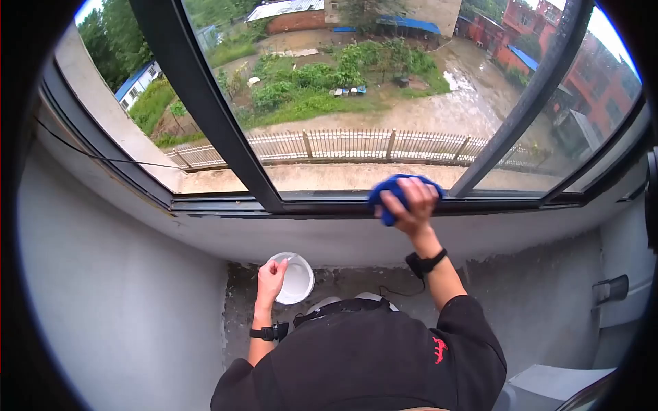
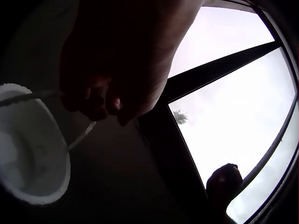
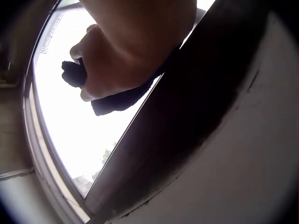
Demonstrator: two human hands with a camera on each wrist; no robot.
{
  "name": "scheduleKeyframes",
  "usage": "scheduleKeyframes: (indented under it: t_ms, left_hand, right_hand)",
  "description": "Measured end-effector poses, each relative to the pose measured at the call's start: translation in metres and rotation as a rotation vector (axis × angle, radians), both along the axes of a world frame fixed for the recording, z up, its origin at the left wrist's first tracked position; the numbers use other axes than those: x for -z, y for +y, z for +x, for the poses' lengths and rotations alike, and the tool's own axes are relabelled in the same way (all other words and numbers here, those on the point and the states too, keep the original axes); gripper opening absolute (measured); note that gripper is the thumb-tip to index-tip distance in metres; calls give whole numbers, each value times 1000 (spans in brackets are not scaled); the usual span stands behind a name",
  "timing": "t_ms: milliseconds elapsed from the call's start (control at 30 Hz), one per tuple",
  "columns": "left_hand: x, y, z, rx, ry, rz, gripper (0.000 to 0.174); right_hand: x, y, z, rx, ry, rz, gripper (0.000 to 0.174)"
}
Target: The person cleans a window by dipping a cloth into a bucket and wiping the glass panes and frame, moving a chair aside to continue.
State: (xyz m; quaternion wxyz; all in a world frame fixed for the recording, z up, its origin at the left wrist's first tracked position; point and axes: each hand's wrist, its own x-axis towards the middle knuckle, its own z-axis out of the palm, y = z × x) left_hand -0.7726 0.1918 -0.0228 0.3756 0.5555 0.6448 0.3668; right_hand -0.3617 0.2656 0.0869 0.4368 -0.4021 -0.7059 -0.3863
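My right hand (image 1: 414,207) grips a bunched blue cloth (image 1: 385,195) at the bottom of the middle window pane (image 1: 322,147), close over the dark lower frame. In the right wrist view the cloth (image 3: 110,103) looks dark and sticks out on both sides of the fingers. Lower down, my left hand (image 1: 269,279) holds the thin handle (image 2: 84,135) of a white bucket (image 1: 306,279), fingers curled round it. The bucket's rim (image 2: 65,179) and pale inside show in the left wrist view, beside and below the hand.
Dark window bars (image 1: 205,103) divide the panes, and the left section shows an opening with a thin black cable (image 1: 110,159) across it. A grey wall (image 1: 116,288) stands on the left. A white object (image 1: 548,383) is at the lower right. Outside is a fence (image 1: 349,145).
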Motion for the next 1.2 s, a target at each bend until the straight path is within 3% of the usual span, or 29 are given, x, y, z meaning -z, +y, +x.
scheduleKeyframes:
  t_ms: [167,233,367,500,600,767,900,967,1100,1200]
  left_hand:
    - [1,6,22,-16,39,3,49]
    - [-5,8,27,-25,30,-6,48]
    - [12,10,28,-29,-68,-25,48]
    - [16,13,33,-115,-166,-117,47]
    - [6,15,38,-134,-184,-159,47]
    - [13,13,37,-115,-131,-133,46]
    - [13,9,36,-115,-131,-166,47]
    - [20,14,31,-112,-136,-170,47]
    - [12,13,25,-108,-203,-216,47]
    - [15,12,19,-88,-201,-211,47]
  right_hand:
    - [9,-19,120,176,392,175,54]
    - [11,-25,176,373,456,229,58]
    - [4,-24,281,440,934,412,55]
    - [-6,-40,367,666,919,489,52]
    - [8,-48,436,743,1127,443,48]
    - [1,-53,448,756,1236,431,52]
    - [-28,-43,433,860,1504,420,54]
    - [-51,-36,424,518,1287,553,52]
    - [-153,-16,372,360,1052,690,49]
    - [-238,-3,331,294,912,680,58]
